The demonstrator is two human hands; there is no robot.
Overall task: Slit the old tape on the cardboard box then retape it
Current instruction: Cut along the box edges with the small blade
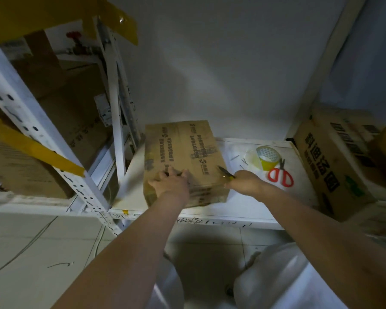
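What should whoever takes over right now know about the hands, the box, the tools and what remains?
Left hand: flat on the near top edge of the cardboard box, steadying it.
Right hand: grips a utility knife, blade pointing at the box's right near side.
The box lies on the white shelf. The tape roll and red-handled scissors lie to its right, untouched.
Done: box braced, knife in hand. Whether any tape is already slit cannot be told; the view is blurred.
Left: slit the old tape, then retape.
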